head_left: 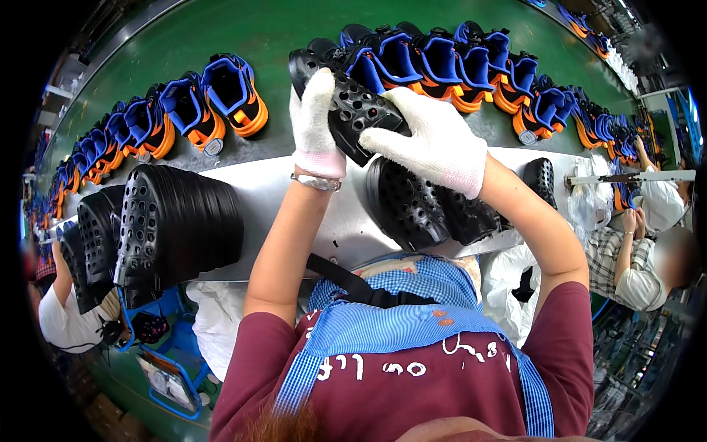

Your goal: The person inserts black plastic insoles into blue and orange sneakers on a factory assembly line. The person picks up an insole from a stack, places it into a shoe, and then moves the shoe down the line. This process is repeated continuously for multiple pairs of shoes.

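Many orange-soled, blue-lined shoes (247, 110) stood in lines on the green bench (294, 26) beyond the hands. From my remote post, the right forearm (526, 199) partly blocked my view of some dark perforated pieces (405, 202). A ribbed, nested black stack (199, 214) sat left on smooth metal shelving (259, 184). Left hand (313, 121) and right hand (438, 140), fuzzily white-gloved, both gripped one black, hole-punched shell (353, 107) above that shelving.

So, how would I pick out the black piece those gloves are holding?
Find the long silver surface crossing the picture. Above its middle, the gloved left hand and right hand hold the black perforated piece. Unlike the similar black pieces lower down, it is in both hands.
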The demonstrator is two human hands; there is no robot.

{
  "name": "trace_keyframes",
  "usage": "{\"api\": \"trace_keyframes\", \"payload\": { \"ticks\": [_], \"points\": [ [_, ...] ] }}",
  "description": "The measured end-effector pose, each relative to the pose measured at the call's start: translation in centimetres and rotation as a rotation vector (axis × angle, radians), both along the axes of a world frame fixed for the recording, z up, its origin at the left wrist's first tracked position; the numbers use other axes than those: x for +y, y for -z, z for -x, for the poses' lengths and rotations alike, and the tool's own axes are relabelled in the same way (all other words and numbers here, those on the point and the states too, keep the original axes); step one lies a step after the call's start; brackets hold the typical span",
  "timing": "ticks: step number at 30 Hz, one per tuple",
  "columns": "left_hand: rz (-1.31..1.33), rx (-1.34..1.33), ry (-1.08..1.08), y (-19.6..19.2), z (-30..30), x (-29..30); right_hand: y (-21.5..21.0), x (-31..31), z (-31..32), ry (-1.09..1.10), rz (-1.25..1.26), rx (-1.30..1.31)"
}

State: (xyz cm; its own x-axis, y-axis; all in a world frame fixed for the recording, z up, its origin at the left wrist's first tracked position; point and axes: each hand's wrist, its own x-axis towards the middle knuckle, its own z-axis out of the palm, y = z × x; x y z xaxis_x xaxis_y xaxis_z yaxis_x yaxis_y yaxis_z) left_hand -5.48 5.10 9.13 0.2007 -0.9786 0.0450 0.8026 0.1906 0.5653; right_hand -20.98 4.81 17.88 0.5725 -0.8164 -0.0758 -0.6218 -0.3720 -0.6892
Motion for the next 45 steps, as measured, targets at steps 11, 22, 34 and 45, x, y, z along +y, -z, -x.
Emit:
{"api": "trace_keyframes", "payload": {
  "ticks": [11,22,34,45],
  "points": [
    [0.038,-1.326,-0.418,4.0,-4.0,-6.5,-1.6,-5.9,1.7,0.078,0.111,0.316],
    [-0.091,-1.622,-0.301,5.8,-6.6,-13.1,0.1,-14.5,-0.2,-0.273,-0.039,0.639],
    [-0.184,-1.339,-0.372,6.0,-8.1,-9.8,10.9,-14.3,-12.4,-0.036,0.122,0.454],
    [-0.214,-1.837,0.282,1.8,-2.9,-4.8,11.7,-16.5,-12.9,-0.239,0.066,0.642]
  ]
}}
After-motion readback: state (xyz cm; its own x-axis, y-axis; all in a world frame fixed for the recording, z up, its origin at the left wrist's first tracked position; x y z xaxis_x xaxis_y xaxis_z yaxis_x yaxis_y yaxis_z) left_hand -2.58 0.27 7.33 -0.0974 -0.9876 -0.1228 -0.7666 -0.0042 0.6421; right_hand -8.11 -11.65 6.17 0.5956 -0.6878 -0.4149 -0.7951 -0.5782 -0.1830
